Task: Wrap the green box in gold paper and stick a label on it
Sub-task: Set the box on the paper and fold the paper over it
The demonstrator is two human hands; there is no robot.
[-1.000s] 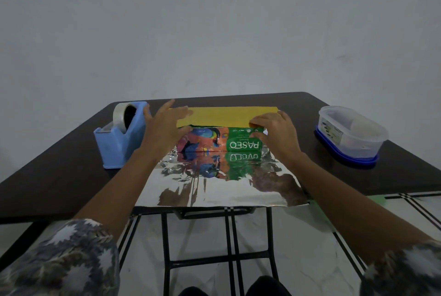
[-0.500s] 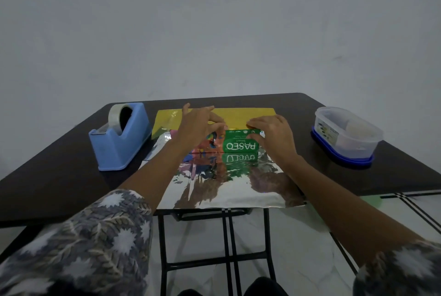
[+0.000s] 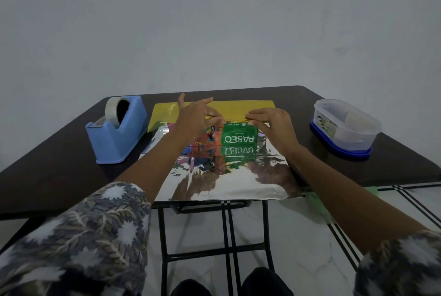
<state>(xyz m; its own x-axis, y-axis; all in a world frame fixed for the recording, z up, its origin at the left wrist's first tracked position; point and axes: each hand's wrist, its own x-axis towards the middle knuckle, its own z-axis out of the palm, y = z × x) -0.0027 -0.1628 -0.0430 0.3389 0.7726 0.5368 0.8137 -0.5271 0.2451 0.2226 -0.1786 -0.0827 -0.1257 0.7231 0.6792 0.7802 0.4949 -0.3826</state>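
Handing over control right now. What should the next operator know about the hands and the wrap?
Left hand: hovers over the box's left end, fingers spread; whether it holds anything is unclear.
Right hand: pinches the gold paper edge onto the green Paseo box.
Done: far flap folded over the box top.
To do: near flap, ends, taping from the blue tape dispenser, labelling.

Dim, flat light; glare on silver sheet (image 3: 229, 176); wide-angle bending at edges; sleeves softly blurred.

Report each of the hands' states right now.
Left hand: fingers spread above the green box; any pinch cannot be told.
Right hand: curled fingers hold gold paper on it.
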